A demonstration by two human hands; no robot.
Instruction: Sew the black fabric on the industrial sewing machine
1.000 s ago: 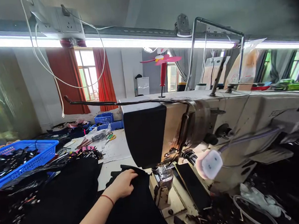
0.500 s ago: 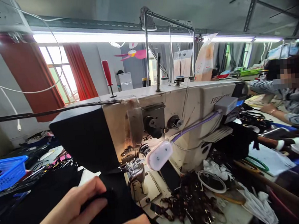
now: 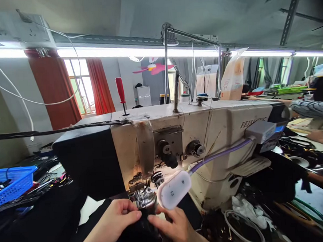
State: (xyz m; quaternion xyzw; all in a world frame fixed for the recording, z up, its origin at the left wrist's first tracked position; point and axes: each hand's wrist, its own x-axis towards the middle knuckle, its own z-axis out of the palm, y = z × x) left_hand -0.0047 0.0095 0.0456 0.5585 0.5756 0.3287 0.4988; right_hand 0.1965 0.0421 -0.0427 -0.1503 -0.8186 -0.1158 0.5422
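Both hands are down at the needle end of the sewing machine (image 3: 195,133) here. The left hand (image 3: 117,220) has its fingers curled and pinching the black fabric (image 3: 136,239), thumb and fingertips pressed together on the cloth just in front of the presser foot (image 3: 144,198). The right hand (image 3: 175,228) sits just beside it, fingers bent and resting on the same black fabric, index finger pointing across toward the left hand so the two nearly touch. The fabric is bunched between and under both hands, running away under the metal foot; the needle itself is too hidden to make out.

Right above the right hand hangs a little white lamp (image 3: 173,189) on a lilac gooseneck, almost touching the knuckles. Further to the right of the hands is a messy heap of dark bits and a white ring (image 3: 243,227) on the table (image 3: 92,211). Off to the left there's more black cloth and a blue basket (image 3: 10,183). Up on top of the machine, well above the hands, a red-handled screwdriver (image 3: 120,92) stands upright. Far right, another person's sleeve (image 3: 310,108) reaches over their own table.
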